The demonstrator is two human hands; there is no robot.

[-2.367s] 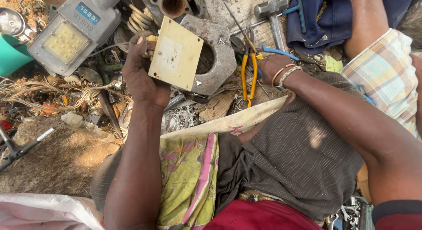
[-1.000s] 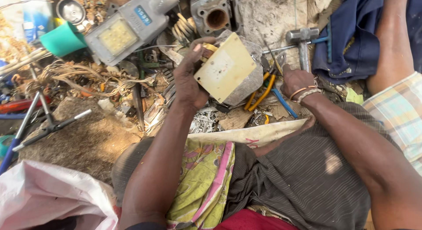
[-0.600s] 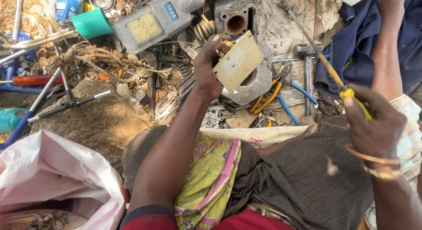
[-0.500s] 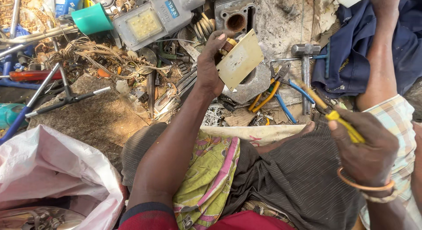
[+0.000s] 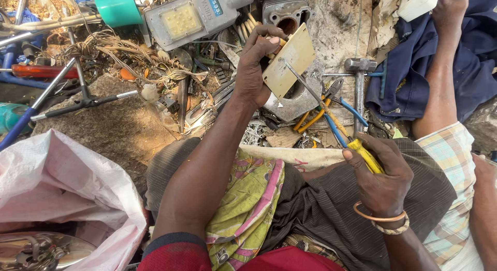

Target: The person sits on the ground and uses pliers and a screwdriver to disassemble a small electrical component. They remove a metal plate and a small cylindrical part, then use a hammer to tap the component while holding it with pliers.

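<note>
While the left hand [image 5: 254, 69] keeps its fingers pinched on the top edge of the cream switch plate [image 5: 288, 60] above the scrap pile, the right hand [image 5: 382, 172], fist closed round a yellow-handled screwdriver [image 5: 331, 119], has now brought the tip onto the plate, so prying or unscrewing looks underway, pliers [image 5: 323, 109] and hammer [image 5: 358, 84] lying just beyond.
</note>
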